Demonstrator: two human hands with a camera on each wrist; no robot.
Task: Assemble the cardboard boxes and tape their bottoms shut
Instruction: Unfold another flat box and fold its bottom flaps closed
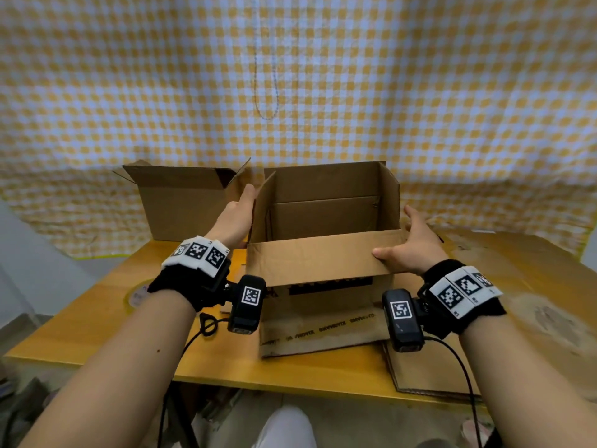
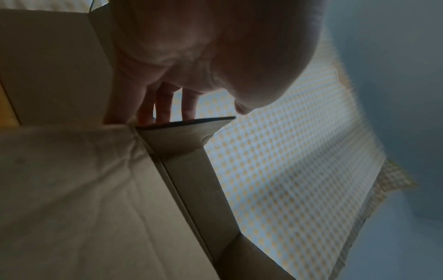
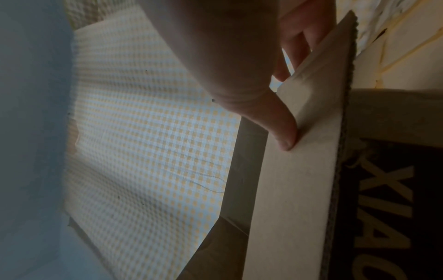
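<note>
A brown cardboard box stands upright in the middle of the wooden table, its top open. My left hand lies flat against the outside of the box's raised left flap. In the left wrist view, the straight fingers reach up to that flap's edge. My right hand spans the near right corner. Its thumb presses on the near flap, which is folded outward, and its fingers spread along the right side. A printed black panel shows below the near flap.
A second open cardboard box stands at the back left, close to my left hand. A roll of clear tape lies on the table's left part. Worn flat cardboard covers the right part. A yellow checked cloth hangs behind.
</note>
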